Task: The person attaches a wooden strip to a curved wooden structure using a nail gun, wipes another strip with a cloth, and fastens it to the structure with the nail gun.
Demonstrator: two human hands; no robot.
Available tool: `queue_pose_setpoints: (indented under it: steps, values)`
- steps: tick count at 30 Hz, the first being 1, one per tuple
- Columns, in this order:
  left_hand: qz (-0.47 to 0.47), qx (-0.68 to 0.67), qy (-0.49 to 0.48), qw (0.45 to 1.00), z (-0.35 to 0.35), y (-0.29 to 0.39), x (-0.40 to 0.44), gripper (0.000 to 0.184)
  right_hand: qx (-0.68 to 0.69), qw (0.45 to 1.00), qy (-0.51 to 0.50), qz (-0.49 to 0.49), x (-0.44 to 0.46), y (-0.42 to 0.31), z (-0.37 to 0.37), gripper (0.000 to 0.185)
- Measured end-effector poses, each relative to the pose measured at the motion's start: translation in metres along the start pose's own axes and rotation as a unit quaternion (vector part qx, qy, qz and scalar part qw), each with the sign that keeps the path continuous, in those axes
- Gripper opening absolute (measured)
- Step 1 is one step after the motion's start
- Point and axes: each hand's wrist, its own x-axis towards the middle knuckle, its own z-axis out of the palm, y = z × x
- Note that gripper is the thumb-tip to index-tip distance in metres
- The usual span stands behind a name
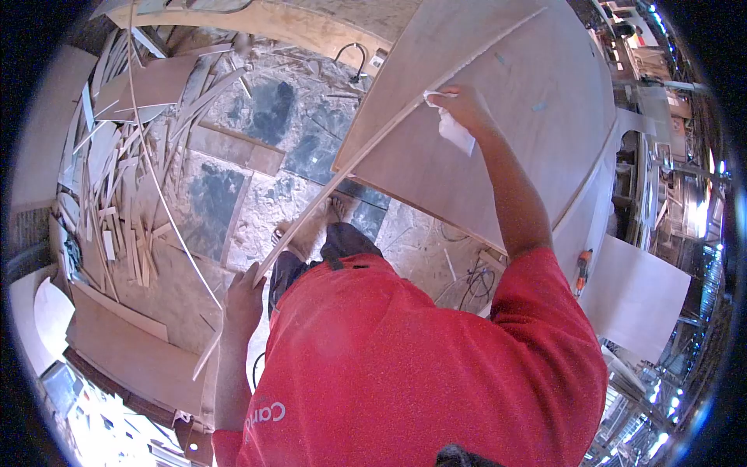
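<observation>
So, my right hand [467, 110] pinches a crumpled white cloth [455, 134], left hand [245, 300] grips a long thin wooden strip [313, 206]; red shirt [373, 350] reads "Car…".

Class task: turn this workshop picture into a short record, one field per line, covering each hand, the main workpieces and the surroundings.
Left hand: hand grips the near end of a long thin strip
Right hand: hand holds a crumpled white piece at the strip; cloth or paper, unclear
Strip position: slanting, far part over a large panel
Left side: jumbled offcuts on a dusty floor
Right side: orange-and-black tool
Clothing: red shirt
</observation>
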Motion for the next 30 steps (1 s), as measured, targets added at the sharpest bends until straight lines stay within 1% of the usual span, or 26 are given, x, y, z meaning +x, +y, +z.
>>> queue_pose_setpoints:
  steps: [1, 3, 7, 9, 13, 16, 18, 20, 22, 24, 25, 27, 30]
  values:
    - [-0.001, 0.002, -0.003, 1.0, 0.0, 0.0, 0.0, 0.037, 0.0, 1.0, 0.0, -0.001, 0.002, 0.0, -0.001, 0.047]
    - [-0.001, 0.005, -0.009, 1.0, -0.001, 0.0, 0.0, 0.037, -0.026, 0.999, -0.004, -0.028, 0.004, -0.002, -0.005, 0.041]
    - [-0.011, 0.018, -0.013, 1.0, 0.001, 0.002, 0.001, 0.038, -0.001, 1.0, 0.001, -0.027, 0.014, -0.002, -0.011, 0.04]
    - [-0.011, 0.024, -0.015, 1.0, 0.001, -0.001, 0.001, 0.039, -0.057, 0.998, -0.003, -0.02, 0.02, -0.002, -0.018, 0.041]
    - [-0.014, 0.017, -0.006, 1.0, 0.004, -0.003, 0.001, 0.039, -0.05, 0.998, -0.022, -0.016, 0.035, 0.0, -0.025, 0.041]
    - [-0.015, 0.02, -0.01, 1.0, 0.002, -0.002, 0.001, 0.039, -0.061, 0.998, 0.0, 0.0, 0.036, 0.002, -0.032, 0.042]
    - [-0.021, 0.022, -0.011, 0.999, 0.002, -0.001, 0.002, 0.039, -0.021, 0.998, 0.051, 0.007, 0.045, 0.009, -0.031, 0.043]
    - [-0.015, 0.021, -0.011, 1.0, 0.001, -0.001, 0.003, 0.039, -0.044, 0.998, 0.041, -0.009, 0.044, 0.01, -0.032, 0.043]
    - [-0.005, 0.02, -0.002, 1.0, 0.001, -0.003, 0.004, 0.039, -0.067, 0.997, 0.036, -0.027, 0.029, -0.004, -0.034, 0.043]
    - [0.0, 0.014, 0.008, 1.0, 0.004, -0.003, 0.005, 0.038, 0.007, 0.999, -0.02, -0.046, 0.002, -0.023, -0.021, 0.043]
    - [0.01, 0.002, 0.01, 1.0, 0.004, -0.003, 0.007, 0.038, 0.007, 0.999, -0.022, -0.045, -0.011, -0.028, -0.01, 0.043]
    - [0.022, -0.01, 0.011, 1.0, 0.002, 0.0, 0.011, 0.037, 0.024, 0.996, -0.062, -0.055, -0.032, -0.039, 0.009, 0.037]
    - [0.015, 0.012, 0.012, 1.0, -0.001, 0.008, 0.013, 0.037, 0.0, 0.997, -0.067, -0.046, -0.045, -0.044, 0.024, 0.038]
